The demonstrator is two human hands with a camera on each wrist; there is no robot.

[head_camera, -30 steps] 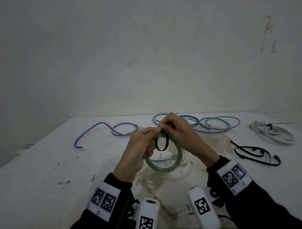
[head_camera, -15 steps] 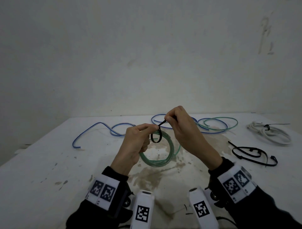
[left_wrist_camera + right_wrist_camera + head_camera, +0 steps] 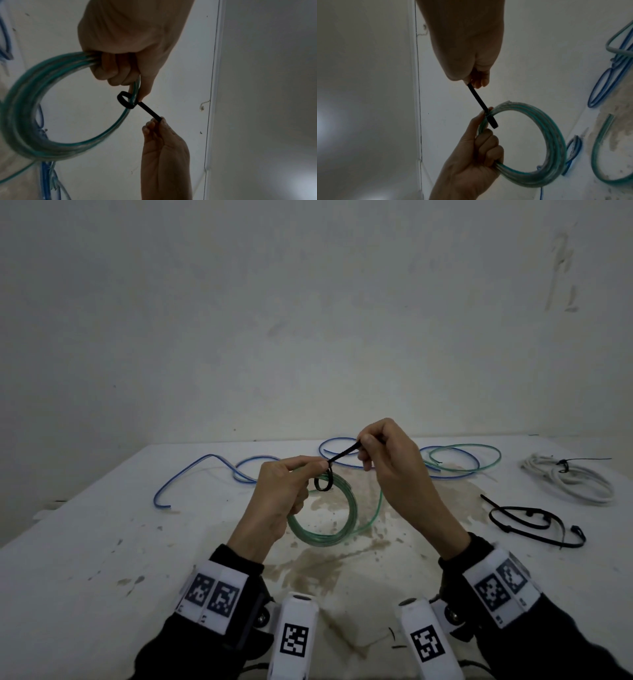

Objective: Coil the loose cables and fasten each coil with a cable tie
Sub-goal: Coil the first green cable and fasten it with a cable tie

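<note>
A green cable coil point(image 3: 337, 529) point(image 3: 30, 111) point(image 3: 546, 136) hangs above the stained white table point(image 3: 102, 542), gripped at its top by my left hand point(image 3: 284, 491) point(image 3: 123, 56) point(image 3: 479, 146). A black cable tie point(image 3: 334, 467) point(image 3: 135, 104) point(image 3: 483, 106) loops around the coil's strands beside my left thumb. My right hand point(image 3: 383, 457) point(image 3: 154, 127) point(image 3: 476, 75) pinches the tie's tail, which runs taut up and to the right from the loop. A free end of the green cable point(image 3: 373, 515) trails off the coil onto the table.
Loose blue cables point(image 3: 205, 470) and a green cable point(image 3: 466, 455) lie along the far side of the table. A white coil point(image 3: 568, 481) bound with a black tie sits far right. Spare black ties point(image 3: 537, 522) lie right of my hands.
My right hand has drawn the tie's tail up and to the right, away from my left hand. The black loop around the coil has shrunk.
</note>
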